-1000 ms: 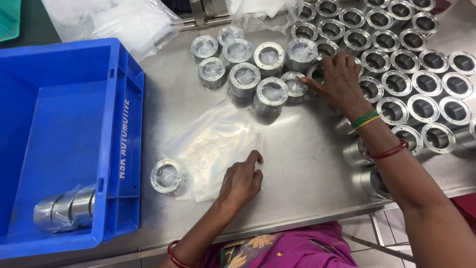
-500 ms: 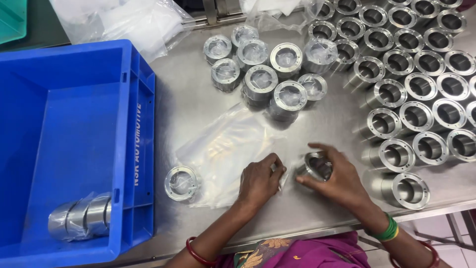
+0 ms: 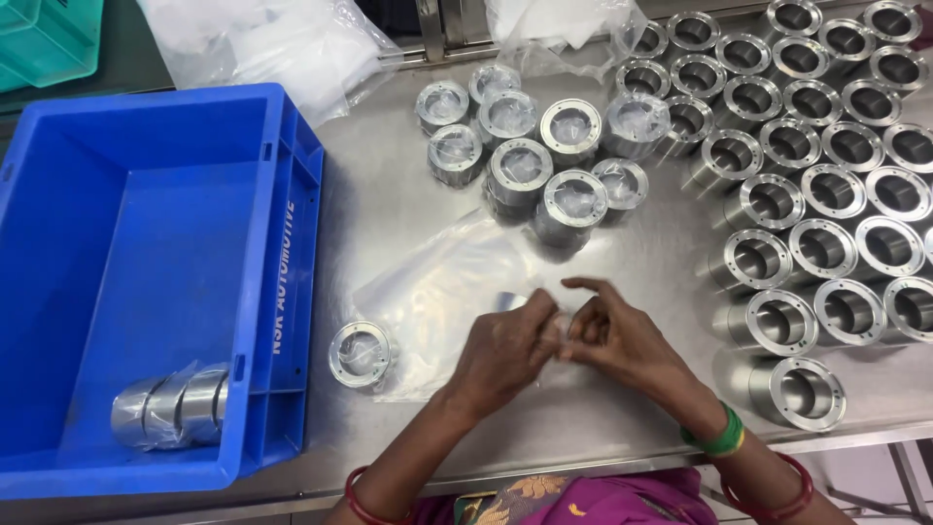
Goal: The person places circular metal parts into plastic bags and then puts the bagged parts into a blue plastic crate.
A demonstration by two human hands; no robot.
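Observation:
My left hand point(image 3: 505, 350) and my right hand point(image 3: 622, 335) meet over the steel table point(image 3: 389, 194), fingertips pinched together on a thin clear plastic bag point(image 3: 556, 326). A small shiny patch point(image 3: 512, 299) shows just above my left hand; I cannot tell if it is metal or plastic. Under and to the left of my hands lies a pile of flat clear bags point(image 3: 437, 287). A bagged metal ring point(image 3: 360, 352) stands at the pile's left edge. The nearest bare flanged metal sleeve point(image 3: 797, 391) stands to the right of my right hand.
A blue crate point(image 3: 146, 272) fills the left side, with bagged metal parts point(image 3: 170, 408) in its near corner. Several bagged sleeves point(image 3: 525, 165) cluster at the centre back. Rows of bare sleeves point(image 3: 826, 194) cover the right. Loose plastic point(image 3: 282, 49) and a green crate point(image 3: 39, 39) lie behind.
My right hand came back from the sleeves at the right, held a metal sleeve half a second ago, and has now closed in against my left hand over the bags.

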